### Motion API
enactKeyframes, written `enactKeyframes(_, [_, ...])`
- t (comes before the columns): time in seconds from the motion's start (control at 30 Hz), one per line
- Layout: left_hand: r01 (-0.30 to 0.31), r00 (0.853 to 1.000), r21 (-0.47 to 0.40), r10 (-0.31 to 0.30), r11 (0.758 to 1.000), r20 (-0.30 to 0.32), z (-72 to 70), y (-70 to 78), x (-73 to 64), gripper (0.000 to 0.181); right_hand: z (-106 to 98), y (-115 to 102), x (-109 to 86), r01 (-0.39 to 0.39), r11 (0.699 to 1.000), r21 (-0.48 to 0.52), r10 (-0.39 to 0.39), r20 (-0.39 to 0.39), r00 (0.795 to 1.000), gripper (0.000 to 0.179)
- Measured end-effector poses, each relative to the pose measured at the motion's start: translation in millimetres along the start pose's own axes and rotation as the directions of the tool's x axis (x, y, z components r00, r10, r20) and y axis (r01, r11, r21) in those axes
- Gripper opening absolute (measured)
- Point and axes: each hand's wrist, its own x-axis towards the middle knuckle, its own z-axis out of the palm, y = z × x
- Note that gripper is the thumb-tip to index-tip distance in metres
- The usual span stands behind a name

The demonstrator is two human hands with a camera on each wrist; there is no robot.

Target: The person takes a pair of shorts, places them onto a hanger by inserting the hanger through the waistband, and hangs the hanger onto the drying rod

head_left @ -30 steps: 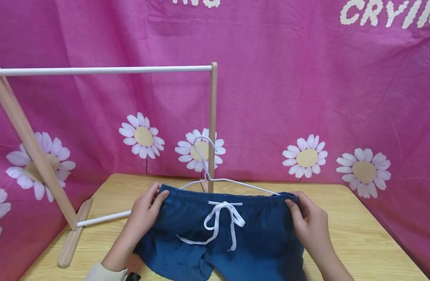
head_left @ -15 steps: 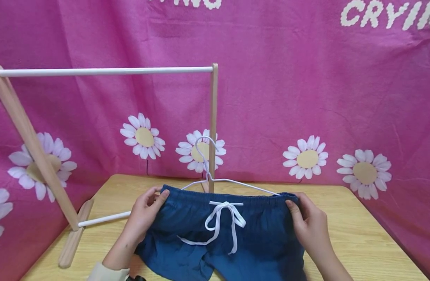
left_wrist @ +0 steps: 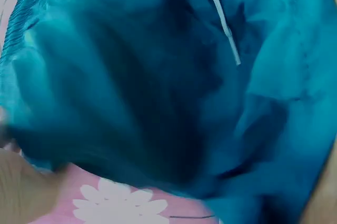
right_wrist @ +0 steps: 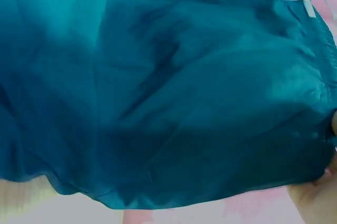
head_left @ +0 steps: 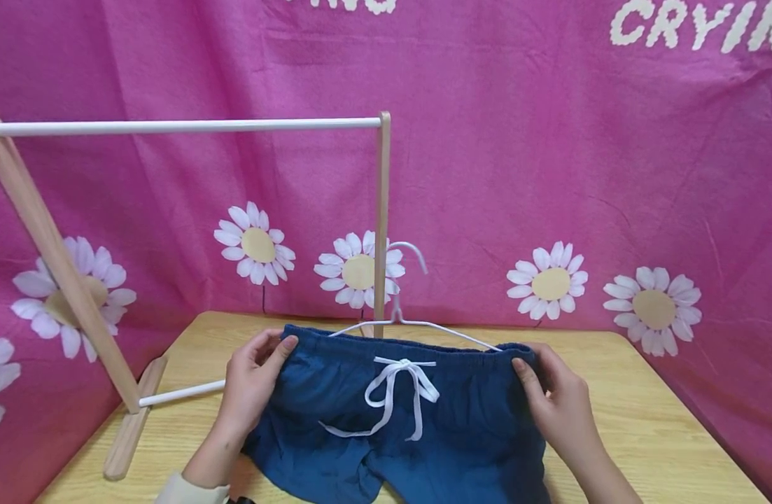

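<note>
Navy shorts (head_left: 461, 413) with an elastic waistband and a white drawstring (head_left: 401, 385) tied in a bow are spread between both hands. My left hand (head_left: 250, 378) pinches the waistband's left corner, thumb in front. The right corner is pinched the same way by my right hand (head_left: 558, 399). A white hanger (head_left: 439, 329) rises out of the waistband; its hook stands above, just right of the rack's post, and its lower part is hidden inside the shorts. Both wrist views are filled mostly by the shorts' fabric, a little blurred on the left.
A clothes rack with wooden posts (head_left: 58, 259) and a white top rail (head_left: 190, 127) stands at the left and back of the wooden table (head_left: 637, 420). Its lower white bar (head_left: 180, 393) runs behind my left hand. A pink daisy-printed cloth (head_left: 486, 175) hangs behind the table.
The hanger has shifted right and turned, its hook passing from the left of the rack's post to the right. My left hand moved slightly left with its corner; the right hand stayed put.
</note>
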Motion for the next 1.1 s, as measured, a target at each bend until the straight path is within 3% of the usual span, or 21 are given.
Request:
enactKeyframes(0.13, [-0.022,1.000,-0.093,0.021,0.995,-0.016,1.1,3.0,1.0,0.025,2.3,-1.7,0.8,0.040,0.999,-0.035,-0.039,0.021,0.999,0.013])
enactKeyframes(0.2, [-0.045,0.999,-0.096,0.044,0.994,-0.012,1.7,4.8,1.9,0.024,3.6,-1.9,1.1,0.037,0.998,-0.049,-0.037,0.002,0.999,0.012])
enactKeyframes(0.37, [-0.101,0.993,-0.006,0.101,0.995,0.067,1.4,5.3,4.0,0.021,3.2,-1.8,1.4,-0.013,0.998,-0.063,0.010,-0.056,0.998,0.013])
enactKeyframes(0.47, [-0.124,0.985,0.061,0.115,0.990,0.128,-1.1,4.7,4.3,0.021,1.9,-1.7,2.3,-0.008,0.999,-0.038,0.006,-0.044,0.999,0.014])
enactKeyframes(0.7, [-0.286,0.946,0.214,0.239,0.934,0.220,-5.1,1.9,7.2,0.018,-0.2,-0.2,7.2,0.084,0.996,0.003,-0.084,0.011,0.996,0.023])
enactKeyframes(0.8, [-0.350,0.927,0.213,0.305,0.912,0.218,-3.4,-0.3,8.7,0.014,0.3,0.1,8.0,0.148,0.989,-0.006,-0.147,0.080,0.986,0.024])
enactKeyframes(0.9, [-0.384,0.918,0.205,0.347,0.900,0.193,-0.9,-2.2,9.6,0.013,1.3,0.3,6.7,0.169,0.986,0.004,-0.167,0.159,0.973,0.021])
enactKeyframes(1.0, [-0.374,0.924,0.203,0.346,0.905,0.163,-1.3,-2.9,8.9,0.013,1.1,3.0,4.9,0.155,0.988,0.002,-0.153,0.174,0.973,0.016])
enactKeyframes(1.1, [-0.351,0.935,0.219,0.329,0.910,0.132,-5.2,-2.6,8.9,0.011,-0.9,7.9,4.8,0.138,0.990,-0.026,-0.135,0.108,0.985,0.013])
